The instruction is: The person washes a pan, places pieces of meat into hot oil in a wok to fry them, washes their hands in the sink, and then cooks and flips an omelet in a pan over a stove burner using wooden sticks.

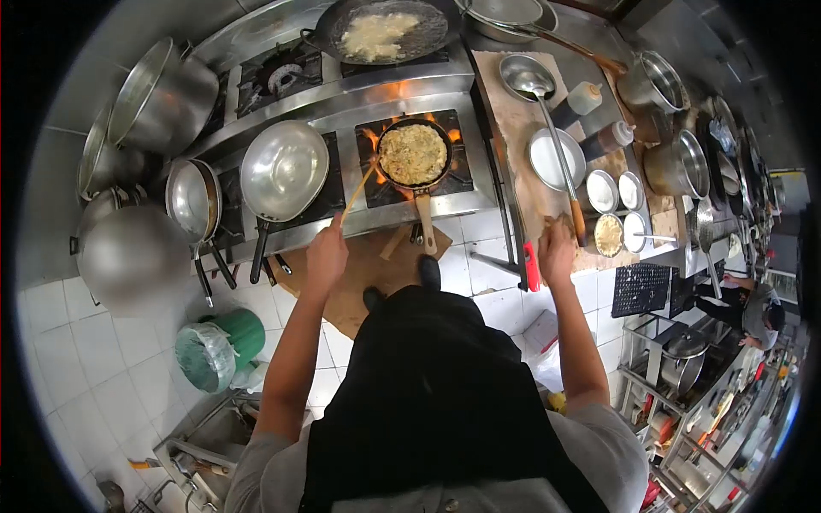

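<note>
My left hand [327,256] is closed around a pair of thin wooden chopsticks [357,195], or a single stick, whose far end reaches the left rim of a small black frying pan. In that pan a browned egg-like pancake [414,155] covers the base, with flames around it. The pan's wooden handle [425,224] points toward me, untouched. My right hand [558,252] is at the counter edge, close beside the wooden handle of a long ladle [560,154]; its fingers are partly hidden, so a grip cannot be made out. The ladle's bowl rests in a metal bowl [516,77].
A wok [385,30] with pale batter-like food in oil sits behind. An unused-looking frying pan [284,171] is left of the flame. Squeeze bottles [608,138] and white containers [603,191] line the right counter. A green bin [235,335] stands left. A co-worker [757,312] is far right.
</note>
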`<state>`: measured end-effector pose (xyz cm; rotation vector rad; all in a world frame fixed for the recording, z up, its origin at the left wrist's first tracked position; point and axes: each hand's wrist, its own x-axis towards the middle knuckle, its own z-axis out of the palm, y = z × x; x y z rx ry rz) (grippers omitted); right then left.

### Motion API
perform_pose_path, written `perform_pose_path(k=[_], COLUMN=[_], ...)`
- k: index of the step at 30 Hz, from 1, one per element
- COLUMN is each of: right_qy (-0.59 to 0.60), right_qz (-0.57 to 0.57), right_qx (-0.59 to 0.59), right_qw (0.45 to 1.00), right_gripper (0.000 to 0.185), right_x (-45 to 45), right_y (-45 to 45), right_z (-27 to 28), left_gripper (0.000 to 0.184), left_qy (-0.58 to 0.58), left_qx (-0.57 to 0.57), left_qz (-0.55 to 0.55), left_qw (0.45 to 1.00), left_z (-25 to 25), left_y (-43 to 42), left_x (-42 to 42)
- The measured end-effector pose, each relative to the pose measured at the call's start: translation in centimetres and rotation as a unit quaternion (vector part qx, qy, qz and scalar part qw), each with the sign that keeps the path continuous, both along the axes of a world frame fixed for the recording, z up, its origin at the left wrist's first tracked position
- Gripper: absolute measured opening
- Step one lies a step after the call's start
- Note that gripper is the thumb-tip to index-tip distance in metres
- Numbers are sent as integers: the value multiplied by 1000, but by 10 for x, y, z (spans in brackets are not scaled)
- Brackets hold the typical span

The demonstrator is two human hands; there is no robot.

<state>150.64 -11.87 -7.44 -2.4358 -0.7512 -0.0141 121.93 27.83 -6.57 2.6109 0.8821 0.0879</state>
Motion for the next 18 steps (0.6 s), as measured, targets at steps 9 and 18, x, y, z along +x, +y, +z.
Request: perform_pose_path(k=[9,18], right_qy=[29,41], right_qz=[166,188], right_qx=[-51,-173], right_qw=[984,966], right_gripper=[38,37], right_x=[10,42], right_y=[194,211], right_z=[-22,-28], left_gripper=[55,58], left_qy=[70,151], left_qx=[38,46], left_qz=[-10,21], left_qw=[997,987], left_z=[-20,-17], left_y=[11,7], left_x=[17,32])
